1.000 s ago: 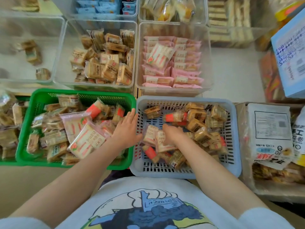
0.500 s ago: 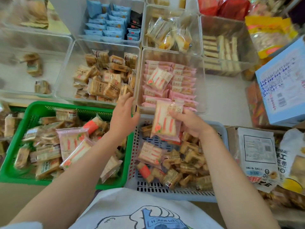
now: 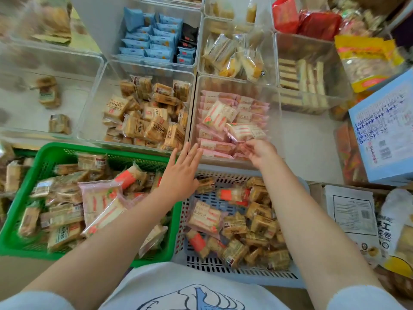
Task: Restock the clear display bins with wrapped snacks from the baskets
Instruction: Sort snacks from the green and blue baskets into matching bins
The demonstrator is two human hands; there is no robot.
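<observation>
1. While the left hand (image 3: 183, 173) lies flat with straight fingers, holding nothing, over the near wall between two bins, the right hand (image 3: 260, 153) is at the near edge of the pink bin (image 3: 276, 130).
2. The right fingertips touch the corner of a pink snack (image 3: 244, 131) lying on the pink packs in that bin; whether they pinch it I cannot tell.
3. The bin to its left, the brown bin (image 3: 93, 104), is part-filled with brown-wrapped cakes.
4. Near the person, a green basket (image 3: 13, 231) holds mixed brown and pink packs; the left forearm crosses its right side.
5. Just beside it, a blue basket (image 3: 223, 274) holds mostly brown packs with a few pink and orange ones; the right forearm crosses over it.
6. Farther back stand bins of blue packs (image 3: 147, 41), yellow cakes (image 3: 232, 57) and layered slices (image 3: 301, 79).
7. At right are a blue box (image 3: 384, 135), red bags (image 3: 308, 19) and a white bag (image 3: 350, 211).
8. At left, a nearly bare bin (image 3: 26, 63) holds three packs.
</observation>
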